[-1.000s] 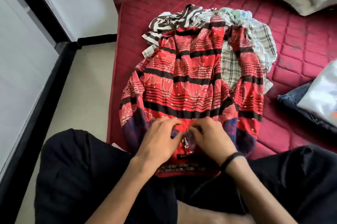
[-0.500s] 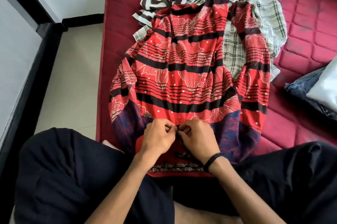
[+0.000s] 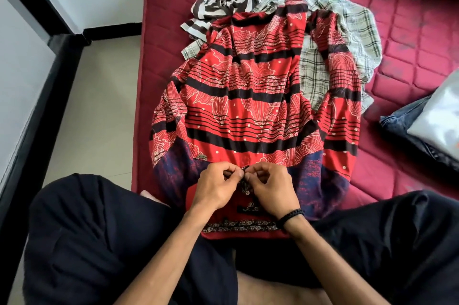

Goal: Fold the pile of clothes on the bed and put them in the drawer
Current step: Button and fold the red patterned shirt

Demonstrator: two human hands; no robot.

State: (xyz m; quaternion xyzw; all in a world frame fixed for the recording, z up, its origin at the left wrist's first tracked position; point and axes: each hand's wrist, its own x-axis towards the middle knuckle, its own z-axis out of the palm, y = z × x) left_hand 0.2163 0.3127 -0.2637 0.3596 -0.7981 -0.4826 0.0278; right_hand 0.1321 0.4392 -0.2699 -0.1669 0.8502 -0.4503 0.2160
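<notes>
Head view. A red patterned shirt (image 3: 248,96) with black stripes lies spread, front up, on the maroon mattress (image 3: 409,61), its collar end nearest the seated person's lap. Left hand (image 3: 218,188) and right hand (image 3: 270,188), fingers curled, meet at the shirt's buttoned front opening, each pinching the fabric there. Beyond the shirt: a striped garment (image 3: 223,4) and a plaid garment (image 3: 347,31), crumpled together.
</notes>
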